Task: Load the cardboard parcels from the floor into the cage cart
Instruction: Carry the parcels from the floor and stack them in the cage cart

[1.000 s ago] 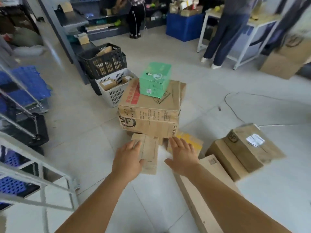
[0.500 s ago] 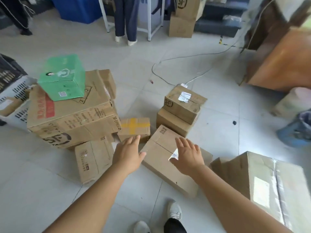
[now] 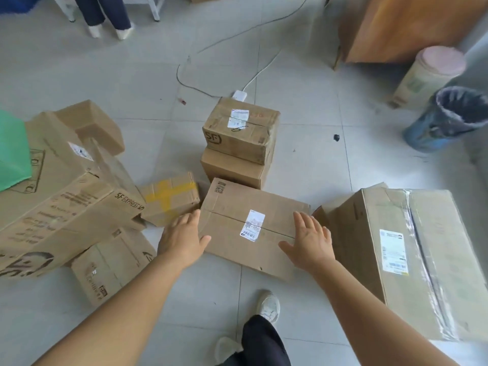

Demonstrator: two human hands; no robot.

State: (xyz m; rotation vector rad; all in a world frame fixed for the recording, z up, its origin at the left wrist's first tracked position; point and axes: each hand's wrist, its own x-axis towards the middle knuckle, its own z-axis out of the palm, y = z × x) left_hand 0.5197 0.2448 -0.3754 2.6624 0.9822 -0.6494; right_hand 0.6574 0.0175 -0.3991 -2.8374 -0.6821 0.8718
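Note:
A flat brown parcel (image 3: 237, 207) with a white label lies on the floor in front of me. My left hand (image 3: 182, 237) reaches its left edge with fingers straight, thumb over the top. My right hand (image 3: 309, 243) hovers at its right end, fingers spread, holding nothing. Behind it two parcels (image 3: 241, 133) are stacked. A small parcel with yellow tape (image 3: 171, 196) lies to the left. A large taped box (image 3: 412, 257) stands at the right. The cage cart is out of view.
A pile of big SF boxes (image 3: 60, 196) with a green box (image 3: 12, 151) fills the left. A cable (image 3: 237, 72) runs across the floor behind. A bin (image 3: 449, 120), a bucket and a wooden cabinet stand at the right. Another person's legs (image 3: 105, 14) are at the top.
My view has swung right and down, away from the cart and the tall pile. Both hands have moved onto the ends of the flat labelled parcel.

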